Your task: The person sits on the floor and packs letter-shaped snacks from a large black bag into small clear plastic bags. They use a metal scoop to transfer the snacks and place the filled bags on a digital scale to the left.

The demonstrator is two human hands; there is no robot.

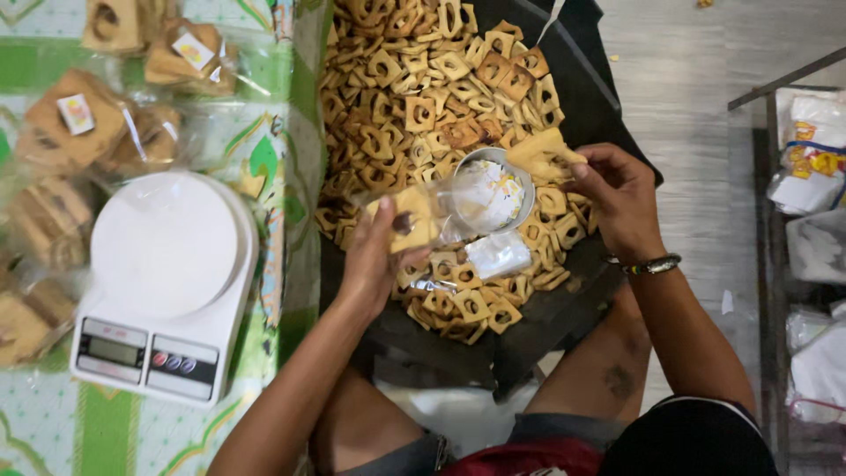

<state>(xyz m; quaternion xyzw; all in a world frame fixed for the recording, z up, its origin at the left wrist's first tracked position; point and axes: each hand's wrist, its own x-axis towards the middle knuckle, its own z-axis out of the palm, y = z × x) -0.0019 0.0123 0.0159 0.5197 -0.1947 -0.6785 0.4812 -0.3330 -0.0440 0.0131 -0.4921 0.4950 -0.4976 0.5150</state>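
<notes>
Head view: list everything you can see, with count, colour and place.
square crackers: a large heap, golden brown with cut-out centres, on the black sheet at centre
black sheet: one, under the crackers
metal bowl: one, silver, on the heap, with small white packets inside
clear bag: one, transparent, partly filled with crackers, in the left hand
kitchen scale: one, white, on the patterned cloth at left
packed cracker bags: several, clear with brown contents, left edge
patterned cloth: one, green and white, left side
rack with white packages: one, right edge
bracelet: one, beaded, right wrist
left hand: holds the clear bag
right hand: holds crackers above the bowl
</notes>
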